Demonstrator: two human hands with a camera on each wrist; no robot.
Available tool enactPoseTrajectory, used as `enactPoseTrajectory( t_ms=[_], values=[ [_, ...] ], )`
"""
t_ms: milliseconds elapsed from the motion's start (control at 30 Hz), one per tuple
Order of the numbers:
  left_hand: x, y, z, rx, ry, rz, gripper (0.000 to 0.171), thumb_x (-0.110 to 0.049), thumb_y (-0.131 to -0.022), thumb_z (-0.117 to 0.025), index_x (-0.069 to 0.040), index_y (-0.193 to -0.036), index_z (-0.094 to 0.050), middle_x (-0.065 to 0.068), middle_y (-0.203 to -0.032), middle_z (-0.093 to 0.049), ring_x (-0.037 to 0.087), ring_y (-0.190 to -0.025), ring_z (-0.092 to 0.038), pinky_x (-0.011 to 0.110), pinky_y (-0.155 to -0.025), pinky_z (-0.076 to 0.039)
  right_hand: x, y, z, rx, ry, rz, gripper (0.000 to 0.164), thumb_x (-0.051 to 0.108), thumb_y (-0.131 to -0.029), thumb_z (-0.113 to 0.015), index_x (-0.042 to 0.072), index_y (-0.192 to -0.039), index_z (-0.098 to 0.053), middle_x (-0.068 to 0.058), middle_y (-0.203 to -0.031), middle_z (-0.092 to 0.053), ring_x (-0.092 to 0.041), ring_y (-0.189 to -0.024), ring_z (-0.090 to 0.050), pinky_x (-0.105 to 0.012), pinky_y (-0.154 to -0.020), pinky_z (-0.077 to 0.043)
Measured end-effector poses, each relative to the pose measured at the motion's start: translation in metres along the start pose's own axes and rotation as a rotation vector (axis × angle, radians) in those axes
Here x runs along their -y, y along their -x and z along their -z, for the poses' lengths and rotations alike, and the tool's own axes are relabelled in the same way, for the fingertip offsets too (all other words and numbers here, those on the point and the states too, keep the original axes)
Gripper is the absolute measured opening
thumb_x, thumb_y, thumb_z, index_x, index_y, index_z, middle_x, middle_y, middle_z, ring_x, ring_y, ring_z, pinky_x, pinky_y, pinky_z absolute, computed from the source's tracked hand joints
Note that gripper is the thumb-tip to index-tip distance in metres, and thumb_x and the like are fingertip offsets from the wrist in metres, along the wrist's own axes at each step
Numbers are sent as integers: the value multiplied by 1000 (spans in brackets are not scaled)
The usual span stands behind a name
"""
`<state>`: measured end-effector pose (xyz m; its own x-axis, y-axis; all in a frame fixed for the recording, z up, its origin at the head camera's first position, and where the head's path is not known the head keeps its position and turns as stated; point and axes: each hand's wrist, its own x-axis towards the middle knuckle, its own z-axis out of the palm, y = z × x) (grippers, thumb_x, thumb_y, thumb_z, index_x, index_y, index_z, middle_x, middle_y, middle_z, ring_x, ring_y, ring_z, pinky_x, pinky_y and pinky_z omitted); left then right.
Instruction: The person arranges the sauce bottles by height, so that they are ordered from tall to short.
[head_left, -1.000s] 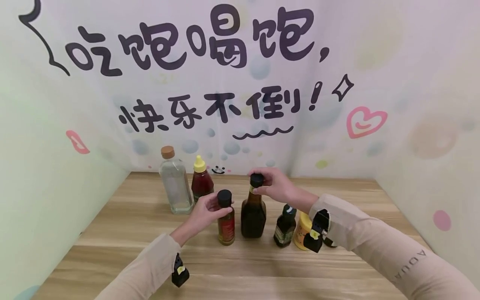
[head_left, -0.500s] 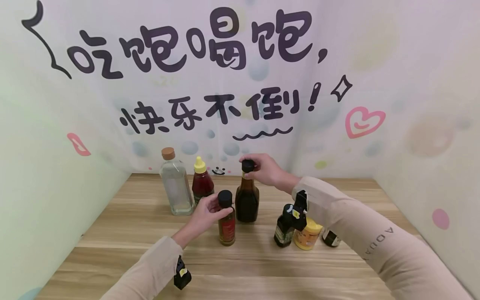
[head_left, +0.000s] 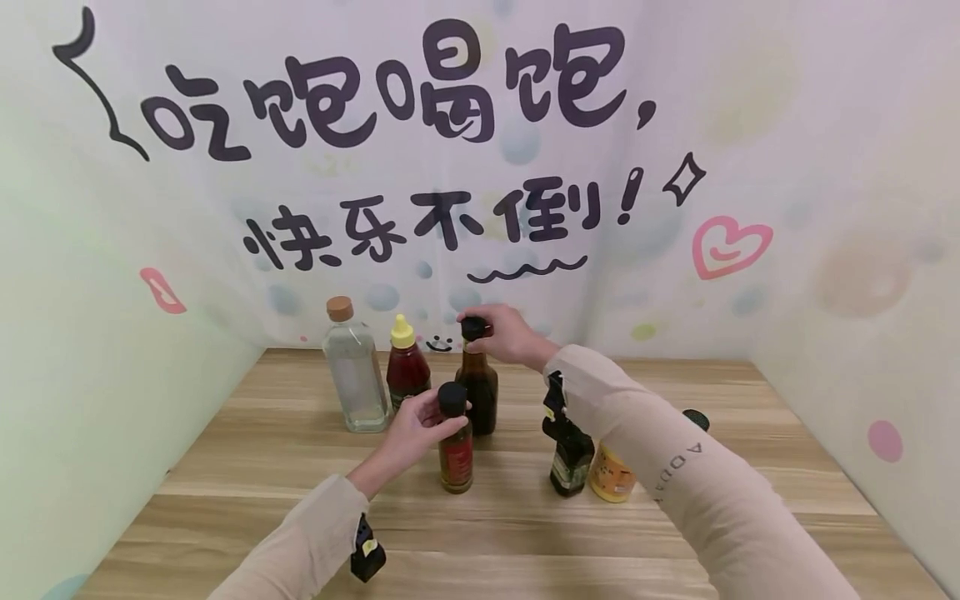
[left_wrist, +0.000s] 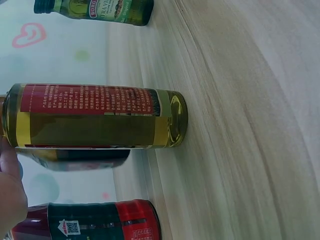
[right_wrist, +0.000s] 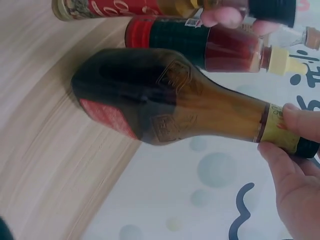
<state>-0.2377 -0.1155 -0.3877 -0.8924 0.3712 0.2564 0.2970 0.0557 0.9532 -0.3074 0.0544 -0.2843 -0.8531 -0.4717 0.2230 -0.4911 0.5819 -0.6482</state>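
Observation:
My left hand (head_left: 408, 433) grips the neck of a small glass bottle (head_left: 456, 462) with a black cap and red label. This bottle (left_wrist: 95, 115) holds yellowish liquid and stands upright. My right hand (head_left: 510, 333) pinches the top of a taller brown glass sauce bottle (head_left: 482, 404), thumb and fingers around its yellow-banded neck in the right wrist view. That sauce bottle (right_wrist: 145, 97) is upright, just behind and right of the small bottle; whether its base touches the table cannot be told. Left of it stands a red squeeze bottle (head_left: 407, 367) with a yellow nozzle cap.
A clear bottle (head_left: 356, 375) with a brown cap stands at the back left. On the right are a dark green bottle (head_left: 572, 467) and a yellow-orange container (head_left: 611, 479); my right sleeve (head_left: 697, 475) partly hides another dark-capped item (head_left: 696, 418). A printed cloth (head_left: 637, 292) hangs behind the table (head_left: 300, 500).
My right hand has carried the brown sauce bottle left and toward the back, closer to the red squeeze bottle. The left hand has kept its hold on the small bottle in place.

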Motion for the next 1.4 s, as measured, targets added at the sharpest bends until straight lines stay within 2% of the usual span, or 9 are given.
enactPoseTrajectory(
  t_ms=[400, 767, 1067, 1400],
  values=[
    [-1, 1, -1, -5, -3, -12, 39, -10, -83, -62, 8, -116, -50, 21, -108, -58, 27, -100, -56, 28, -83, -46, 5, -14, -15, 5, -9, 14, 38, -3, -76, -65, 3, -113, -57, -15, -113, -55, -25, -94, -56, -31, -79, -48],
    [-2, 0, 0, -8, -29, -48, 38, -8, -82, -62, 10, -114, -51, 22, -105, -59, 26, -97, -57, 26, -80, -47, 0, -22, -21, -14, -17, -1, 41, -5, -77, -63, 3, -116, -56, -15, -116, -53, -26, -96, -55, -32, -81, -47],
    [-5, -1, 2, 24, -16, -3, 41, -10, -83, -62, 9, -116, -49, 21, -107, -58, 27, -99, -56, 27, -81, -46, -11, -25, -21, -19, -19, -8, 40, -5, -76, -63, 3, -115, -56, -15, -115, -53, -26, -98, -54, -32, -82, -46],
    [-3, -2, 0, 23, -16, -24, 39, -11, -83, -62, 10, -114, -51, 21, -106, -59, 17, -95, -58, 26, -81, -47, -18, -26, -18, 30, -87, -33, 40, -5, -79, -61, 7, -117, -55, -14, -120, -49, -27, -102, -52, -34, -84, -45]
  ],
)
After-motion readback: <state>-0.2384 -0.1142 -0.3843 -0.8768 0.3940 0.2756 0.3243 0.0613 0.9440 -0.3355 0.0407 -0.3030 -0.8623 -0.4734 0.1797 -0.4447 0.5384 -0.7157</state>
